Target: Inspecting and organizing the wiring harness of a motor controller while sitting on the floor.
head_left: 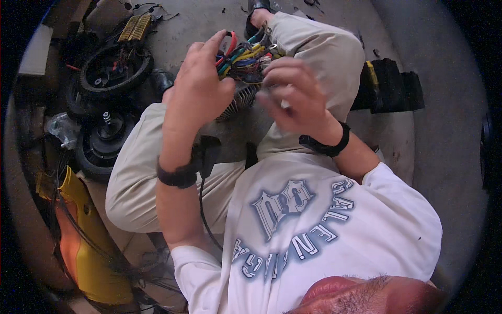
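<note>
A tangled bundle of multicoloured wires, with red, yellow, blue and green strands, is in front of me between my legs. My left hand is closed around its left side, the index finger stretched along a red lead and the thumb toward the middle. Below the wires is a dark finned metal body, partly covered by my hands. Just right of the bundle, my right hand is blurred by motion. Its fingers are bent and apart from the thumb, with nothing visible between them. Some fingertips are close to the wires; contact is unclear.
At the left lie black tyred wheels, one with a hub motor, and a yellow finned block with wires. A clear plastic bag and a yellow-orange case with cables are nearer. Black fabric pieces lie right of my leg.
</note>
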Demonstrator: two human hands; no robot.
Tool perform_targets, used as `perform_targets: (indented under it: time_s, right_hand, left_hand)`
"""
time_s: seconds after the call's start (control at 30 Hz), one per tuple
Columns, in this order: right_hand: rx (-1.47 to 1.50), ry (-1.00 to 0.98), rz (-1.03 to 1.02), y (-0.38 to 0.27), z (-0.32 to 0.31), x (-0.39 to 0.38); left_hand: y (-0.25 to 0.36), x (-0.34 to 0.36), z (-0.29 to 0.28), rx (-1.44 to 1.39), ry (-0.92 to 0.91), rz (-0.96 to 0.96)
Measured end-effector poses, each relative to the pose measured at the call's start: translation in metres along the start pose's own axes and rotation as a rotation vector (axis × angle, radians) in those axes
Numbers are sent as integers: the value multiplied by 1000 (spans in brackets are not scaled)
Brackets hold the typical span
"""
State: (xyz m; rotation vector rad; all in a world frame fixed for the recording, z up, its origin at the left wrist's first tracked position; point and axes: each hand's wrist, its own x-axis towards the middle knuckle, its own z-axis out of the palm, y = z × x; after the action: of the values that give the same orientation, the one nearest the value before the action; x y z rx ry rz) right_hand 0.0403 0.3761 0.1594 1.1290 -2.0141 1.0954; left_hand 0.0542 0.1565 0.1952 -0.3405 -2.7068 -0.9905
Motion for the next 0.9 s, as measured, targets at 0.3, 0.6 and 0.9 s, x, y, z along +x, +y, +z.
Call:
perform_targets:
  time_s: [0.3,0.6,0.9]
  right_hand:
    - [120,-30,3,10,28,-14]
    - [169,37,126,16,38,-19]
    - [105,108,89,23,42,-18]
  left_hand:
    - [18,36,-3,113,-168,31]
    - [27,39,-5,307,-194,153]
    - [28,60,-9,306,-305,160]
